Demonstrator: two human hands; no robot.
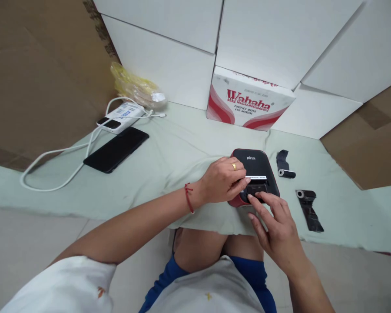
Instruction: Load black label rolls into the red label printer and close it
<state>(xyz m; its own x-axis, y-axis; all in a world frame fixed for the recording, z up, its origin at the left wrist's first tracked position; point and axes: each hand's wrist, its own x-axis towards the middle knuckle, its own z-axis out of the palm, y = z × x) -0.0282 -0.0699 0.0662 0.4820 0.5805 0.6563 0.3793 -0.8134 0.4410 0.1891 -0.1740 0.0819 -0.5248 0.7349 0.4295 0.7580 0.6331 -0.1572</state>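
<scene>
A black and red label printer [259,163] lies on the green cloth in front of me, with a dark slot and cover [256,188] in its lower half and a white strip [258,178] along the slot's upper edge. My left hand [223,179] is closed with bent fingers at the printer's left side, thumb at the end of the strip; its inner grip is hidden. Two fingertips of my right hand [275,221] touch the dark cover from below, the fingers apart. Two black ribbon rolls, one upper [286,173] and one lower [308,198], lie to the right, partly unwound.
A black phone [117,149], a white power bank [122,117] with a white cable [48,153], and a crumpled plastic bag [137,87] lie on the left. Behind the printer leans a Wahaha carton [244,102] against white boxes [169,56]. Brown cardboard [42,78] flanks the table.
</scene>
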